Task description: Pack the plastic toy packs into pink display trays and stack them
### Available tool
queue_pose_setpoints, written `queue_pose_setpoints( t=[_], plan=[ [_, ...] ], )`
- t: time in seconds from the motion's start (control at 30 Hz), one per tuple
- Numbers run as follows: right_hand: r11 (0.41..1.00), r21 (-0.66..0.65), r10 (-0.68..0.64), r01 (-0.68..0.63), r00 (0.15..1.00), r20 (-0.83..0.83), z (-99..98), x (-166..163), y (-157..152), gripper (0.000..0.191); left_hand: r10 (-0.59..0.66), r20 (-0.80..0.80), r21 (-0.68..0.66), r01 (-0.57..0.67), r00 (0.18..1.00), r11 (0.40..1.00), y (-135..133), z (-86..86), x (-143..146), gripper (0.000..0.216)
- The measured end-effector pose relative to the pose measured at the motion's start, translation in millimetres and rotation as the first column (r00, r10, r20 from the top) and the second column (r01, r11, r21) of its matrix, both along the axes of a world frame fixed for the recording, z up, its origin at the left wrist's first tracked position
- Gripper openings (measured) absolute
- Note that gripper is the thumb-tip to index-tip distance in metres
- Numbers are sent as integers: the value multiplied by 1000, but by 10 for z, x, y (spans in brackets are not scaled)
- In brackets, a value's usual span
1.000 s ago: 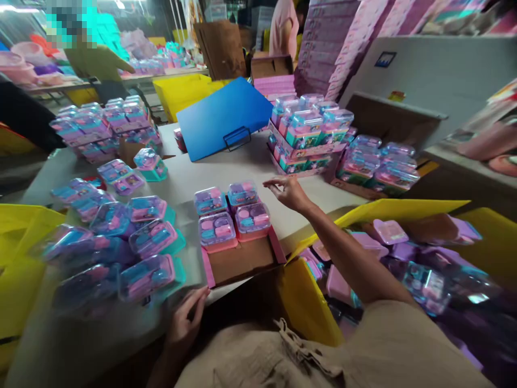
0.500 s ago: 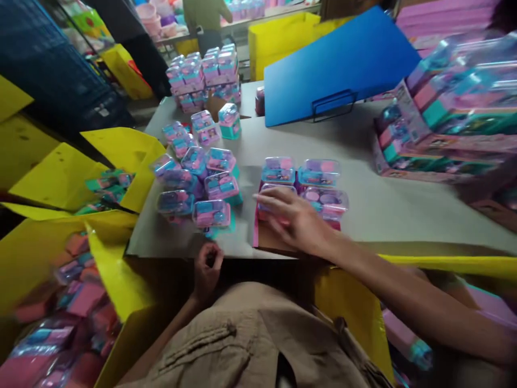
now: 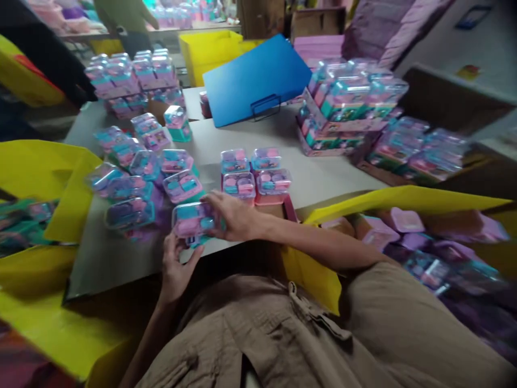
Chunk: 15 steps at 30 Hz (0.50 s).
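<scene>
A small clear-lidded toy box (image 3: pixel 193 221) with pink and teal contents is held at the table's near edge between both hands. My right hand (image 3: pixel 234 216) grips its right side with fingers curled over the top. From below, my left hand (image 3: pixel 176 265) cups it with the thumb up along its left side. Just behind stands a pink cardboard tray (image 3: pixel 288 207) holding several similar boxes (image 3: pixel 255 174) in two rows. A loose cluster of the same boxes (image 3: pixel 141 178) lies on the table to the left.
Yellow bins (image 3: pixel 48 178) with more toys flank me left and right (image 3: pixel 404 199). A blue board (image 3: pixel 254 78) leans at the table's back. Stacked filled trays (image 3: pixel 347 102) stand right and back left (image 3: pixel 129 75). Another person (image 3: pixel 125 16) works beyond.
My right hand came off the tray and moved left onto a loose box. My left hand rose from the table edge to hold it from below. The camera swung.
</scene>
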State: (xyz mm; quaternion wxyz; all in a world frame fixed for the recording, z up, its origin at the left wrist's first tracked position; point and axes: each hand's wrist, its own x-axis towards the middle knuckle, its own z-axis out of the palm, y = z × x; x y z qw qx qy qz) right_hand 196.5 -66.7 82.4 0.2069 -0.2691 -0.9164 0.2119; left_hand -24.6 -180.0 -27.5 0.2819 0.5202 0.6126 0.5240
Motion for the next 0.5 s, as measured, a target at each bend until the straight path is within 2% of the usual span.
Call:
queue_pose_setpoints(
  t=[0.07, 0.13, 0.23, 0.33, 0.4, 0.43, 0.5],
  plan=[
    [997, -23, -76, 74, 991, -110, 148, 572, -15, 68, -145, -146, 112, 162, 979, 980, 148, 187, 319, 69],
    [988, -41, -155, 151, 975, -156, 186, 1122, 4, 66, -268, -233, 182, 312, 935, 932, 351, 268, 687, 68],
    [969, -58, -245, 240, 960, -133, -1, 1695, 54, 64, -378, -253, 146, 421, 891, 895, 653, 139, 1184, 68],
    [956, -91, -288, 279, 952, -105, -302, 1968, 102, 69, -431, -206, 40, 447, 879, 893, 823, -118, 1469, 75],
    [945, -189, -287, 267, 954, -89, -433, 2087, 147, 71, -452, -174, -18, 456, 875, 890, 862, -234, 1522, 81],
    [928, -262, -292, 264, 954, -74, -463, 2142, 174, 70, -461, -166, -40, 461, 872, 886, 870, -261, 1518, 83],
    [855, -391, -363, 341, 932, 20, -462, 2226, 228, 67, -481, -172, -76, 475, 860, 877, 878, -254, 1484, 82]
  ],
)
